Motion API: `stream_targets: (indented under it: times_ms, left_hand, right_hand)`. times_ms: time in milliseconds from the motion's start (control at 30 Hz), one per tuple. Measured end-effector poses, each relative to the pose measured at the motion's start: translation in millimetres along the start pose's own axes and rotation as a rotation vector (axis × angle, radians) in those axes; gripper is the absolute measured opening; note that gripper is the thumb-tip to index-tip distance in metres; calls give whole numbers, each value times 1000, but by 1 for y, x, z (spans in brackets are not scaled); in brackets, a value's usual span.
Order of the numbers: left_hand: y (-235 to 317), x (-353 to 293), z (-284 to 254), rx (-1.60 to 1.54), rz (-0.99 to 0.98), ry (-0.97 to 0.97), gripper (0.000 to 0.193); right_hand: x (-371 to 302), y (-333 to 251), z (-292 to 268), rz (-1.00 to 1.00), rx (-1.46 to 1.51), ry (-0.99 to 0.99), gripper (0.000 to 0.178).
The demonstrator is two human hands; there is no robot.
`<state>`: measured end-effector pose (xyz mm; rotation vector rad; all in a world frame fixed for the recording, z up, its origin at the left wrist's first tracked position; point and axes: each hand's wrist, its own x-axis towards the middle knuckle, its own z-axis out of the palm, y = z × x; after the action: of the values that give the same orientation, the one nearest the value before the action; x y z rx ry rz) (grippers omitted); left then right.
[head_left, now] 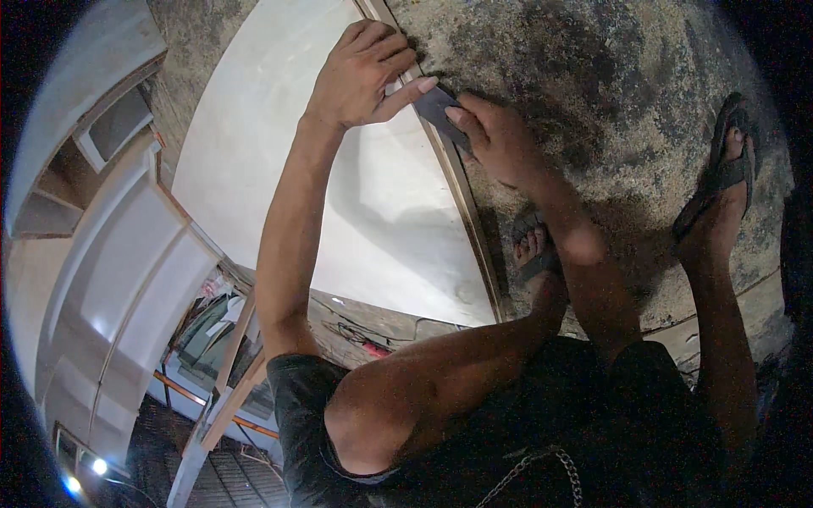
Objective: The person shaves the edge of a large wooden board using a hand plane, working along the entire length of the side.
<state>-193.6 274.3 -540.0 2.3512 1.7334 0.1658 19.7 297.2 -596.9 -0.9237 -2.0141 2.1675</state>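
A large white panel (279, 76) lies in front of me, with a wooden strip (461, 199) along its right edge. My left hand (364, 72) is closed over that edge, its fingers curled at the strip and its thumb stretched toward a dark grey flat piece (437, 110). That piece, perhaps folded sandpaper, lies against the edge strip. My right hand (501, 140) grips its near end, thumb on top; the fingers underneath are hidden.
Worn, stained floor (627, 76) spreads to the right, where my sandalled feet (720, 178) stand. Curved white cabinet-like pieces (127, 245) and an open wooden frame (110, 127) stand left. Below them are a wooden post (233, 406) and lights (99, 466). Cables (356, 334) lie beyond my knee.
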Motion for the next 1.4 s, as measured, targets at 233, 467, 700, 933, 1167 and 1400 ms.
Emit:
stream_targets:
  times_ms: [233,467,700,933,1167,1400]
  left_hand:
    - [-9,-1,16,-120,11,81,30]
    - [-13,7,26,-154,81,188,29]
    - [-12,8,25,-131,53,211,30]
    - [-12,5,27,-117,68,240,29]
    - [-9,4,25,-111,42,215,24]
    - [-7,2,23,-102,-3,180,21]
  right_hand:
    - [-36,-1,-63,-25,-208,129,36]
    - [-27,-13,-35,71,-132,-13,33]
    - [-38,2,-16,-28,-78,-19,25]
    - [-39,6,-16,-66,-34,-40,26]
    - [-40,10,-13,-82,-66,-27,25]
    - [-37,10,-16,-95,-98,-69,21]
